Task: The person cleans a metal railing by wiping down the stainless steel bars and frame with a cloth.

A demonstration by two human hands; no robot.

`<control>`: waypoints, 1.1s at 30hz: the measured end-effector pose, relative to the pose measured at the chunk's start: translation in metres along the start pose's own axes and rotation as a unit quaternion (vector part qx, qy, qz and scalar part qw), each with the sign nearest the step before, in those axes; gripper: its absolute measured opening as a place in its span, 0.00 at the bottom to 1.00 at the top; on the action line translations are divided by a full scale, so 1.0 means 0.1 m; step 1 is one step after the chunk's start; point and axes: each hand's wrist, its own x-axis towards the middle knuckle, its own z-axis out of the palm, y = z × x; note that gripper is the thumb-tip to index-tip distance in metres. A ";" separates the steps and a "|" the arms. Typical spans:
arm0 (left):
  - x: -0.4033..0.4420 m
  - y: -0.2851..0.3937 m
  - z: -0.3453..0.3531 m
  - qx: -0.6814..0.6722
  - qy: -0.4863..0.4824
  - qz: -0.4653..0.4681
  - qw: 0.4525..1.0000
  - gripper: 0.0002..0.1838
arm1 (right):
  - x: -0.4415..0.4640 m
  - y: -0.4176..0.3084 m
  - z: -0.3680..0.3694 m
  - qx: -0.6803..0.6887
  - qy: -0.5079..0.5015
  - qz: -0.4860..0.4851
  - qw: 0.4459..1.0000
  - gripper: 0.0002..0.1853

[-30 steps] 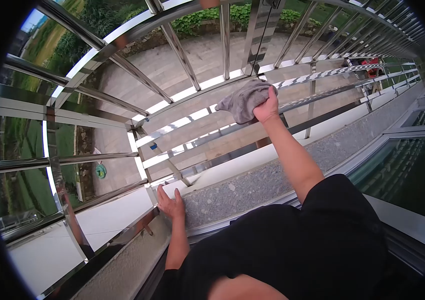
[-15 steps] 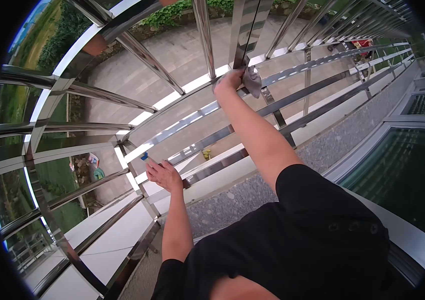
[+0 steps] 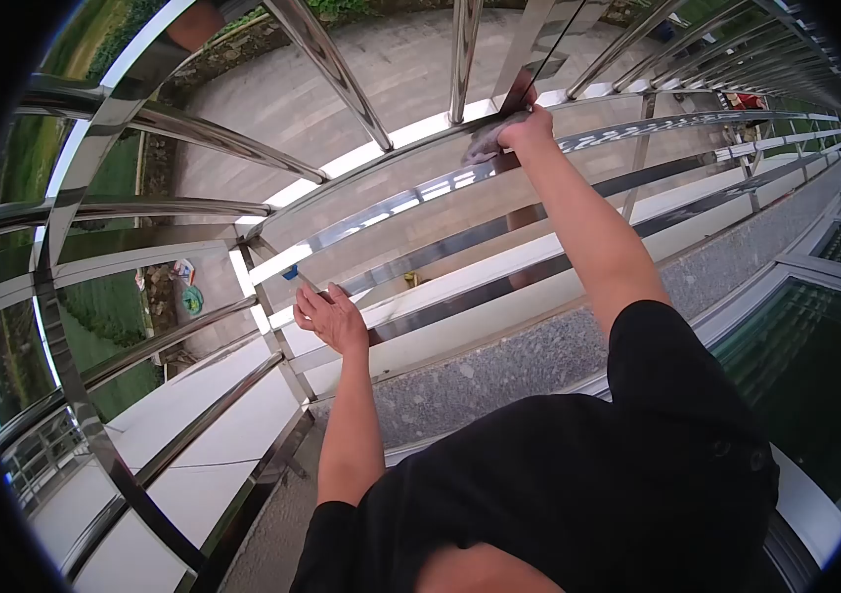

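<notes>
My right hand [image 3: 529,128] is closed on a grey cloth [image 3: 485,143], which bunches out to its left. It presses the cloth against the polished metal railing, at the foot of a wide flat post [image 3: 537,59]. Lower left, my left hand [image 3: 333,321] lies at a middle horizontal rail [image 3: 381,267] with fingers apart. Its palm is turned away, so how firmly it touches the rail is hard to see. Close beyond its fingertips is a small blue object [image 3: 290,272].
Shiny round balusters [image 3: 331,74] rise from the curved rail. Below lies a paved yard [image 3: 262,128]. A speckled stone ledge [image 3: 470,385] runs along my side, with a window [image 3: 796,366] on the right. Another railing section [image 3: 133,474] turns off at left.
My right hand has shifted right along the railing, and the cloth now trails to its left instead of its right. My left hand stays near the same rail, and the view has moved slightly.
</notes>
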 end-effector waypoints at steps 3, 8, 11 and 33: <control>0.02 -0.08 0.07 0.002 0.000 0.008 1.000 0.28 | 0.33 0.17 -0.20 -0.044 -0.053 -0.057 0.996 0.18; 0.02 -0.06 0.04 0.025 0.004 0.020 0.999 0.27 | -0.10 0.03 -0.09 -0.190 0.008 -0.033 0.981 0.16; 0.01 0.00 0.03 0.015 0.014 0.011 1.000 0.25 | -0.07 -0.10 -0.16 -0.279 -0.077 -0.029 0.957 0.19; -0.01 0.07 -0.02 0.015 -0.018 -0.005 1.000 0.27 | -0.61 1.68 0.14 -0.462 0.051 -0.045 0.884 0.16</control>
